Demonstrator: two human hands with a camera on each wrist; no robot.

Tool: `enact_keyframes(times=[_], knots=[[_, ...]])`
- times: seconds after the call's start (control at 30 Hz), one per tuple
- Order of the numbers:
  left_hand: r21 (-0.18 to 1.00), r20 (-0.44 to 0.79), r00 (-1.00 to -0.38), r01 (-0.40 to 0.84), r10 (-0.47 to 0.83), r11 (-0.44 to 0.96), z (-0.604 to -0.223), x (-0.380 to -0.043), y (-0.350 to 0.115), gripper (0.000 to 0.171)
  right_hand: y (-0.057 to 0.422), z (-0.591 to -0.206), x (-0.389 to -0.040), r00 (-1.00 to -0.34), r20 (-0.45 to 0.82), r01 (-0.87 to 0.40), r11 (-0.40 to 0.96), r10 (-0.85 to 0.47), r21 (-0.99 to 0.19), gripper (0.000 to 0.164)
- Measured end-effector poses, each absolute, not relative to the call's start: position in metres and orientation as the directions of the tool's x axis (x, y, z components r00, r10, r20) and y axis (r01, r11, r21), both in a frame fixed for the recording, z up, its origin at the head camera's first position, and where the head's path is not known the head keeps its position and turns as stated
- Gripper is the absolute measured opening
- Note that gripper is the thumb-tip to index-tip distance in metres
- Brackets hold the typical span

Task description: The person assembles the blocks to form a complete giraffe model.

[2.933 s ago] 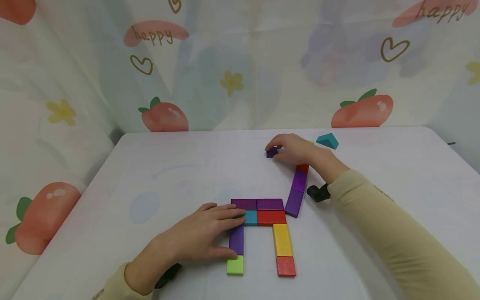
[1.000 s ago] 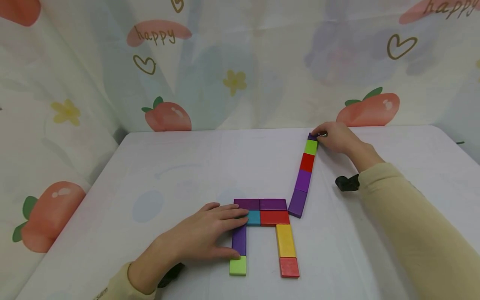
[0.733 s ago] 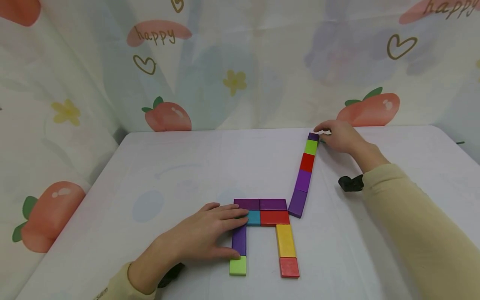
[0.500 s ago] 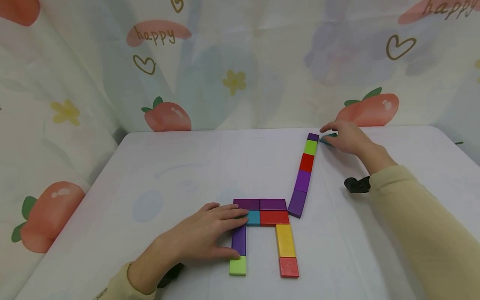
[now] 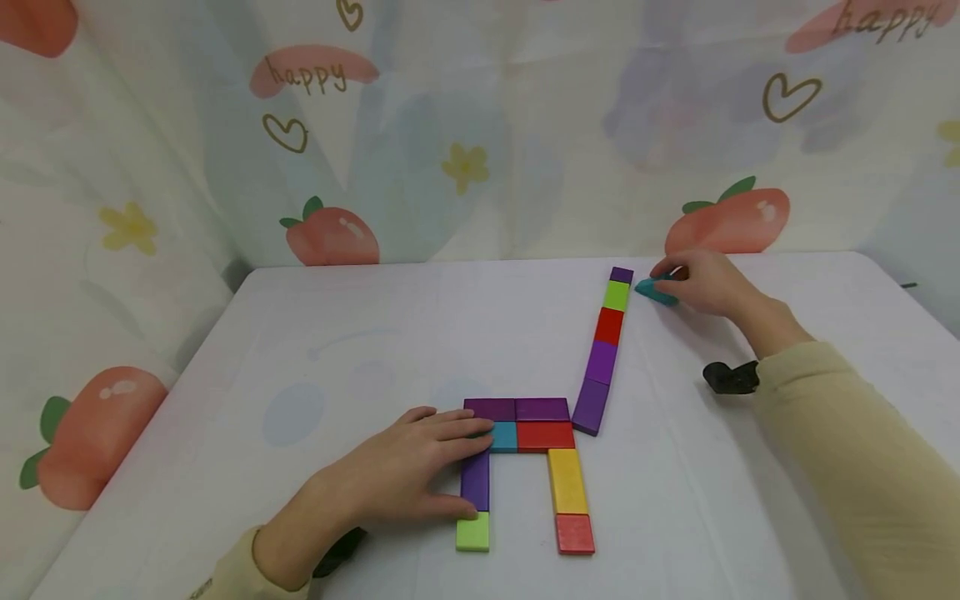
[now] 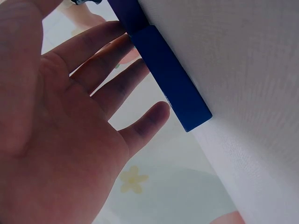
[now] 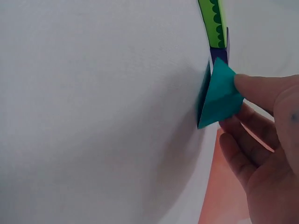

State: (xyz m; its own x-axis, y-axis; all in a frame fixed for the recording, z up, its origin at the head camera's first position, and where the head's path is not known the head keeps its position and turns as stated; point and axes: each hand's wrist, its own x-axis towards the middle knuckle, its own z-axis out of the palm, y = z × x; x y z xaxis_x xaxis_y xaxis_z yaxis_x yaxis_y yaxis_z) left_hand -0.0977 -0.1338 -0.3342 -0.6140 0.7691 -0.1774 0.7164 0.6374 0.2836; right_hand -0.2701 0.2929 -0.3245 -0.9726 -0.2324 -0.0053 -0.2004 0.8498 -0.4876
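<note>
My left hand [image 5: 405, 467] rests at the left side of a flat block figure, fingers spread and fairly straight. Its fingertips lie by a dark purple block [image 5: 489, 409] and a light blue block [image 5: 505, 437]; the thumb reaches the light green block [image 5: 472, 532]. In the left wrist view, the fingertips meet the sides of blue-looking blocks [image 6: 170, 79]. Far right, my right hand [image 5: 705, 283] pinches a teal triangular block [image 7: 222, 93] between thumb and fingers. That block is near the small purple block [image 5: 621, 274] topping a slanted column, whose green block [image 5: 617, 296] comes just below.
A red block [image 5: 609, 326] and two purple blocks [image 5: 602, 362] continue the column down to the figure. The figure also has a red block [image 5: 545, 435], a yellow block [image 5: 569, 482] and a lower red block [image 5: 574, 534]. Patterned cloth [image 5: 540, 133] hangs behind the white table [image 5: 360, 333].
My right hand carried the small purple block to the column's top and let it go. It then moved right and took hold of the teal triangular block. My left hand stayed in place.
</note>
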Motion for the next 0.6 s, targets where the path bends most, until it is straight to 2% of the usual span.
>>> enact_keyframes(times=[0.6], knots=[[0.283,-0.170,-0.610,0.722,0.774,0.631,-0.336,-0.098,-0.135,0.073,0.307,-0.329,-0.266,-0.979,-0.039,-0.159,0.863,-0.202,-0.479,0.043]])
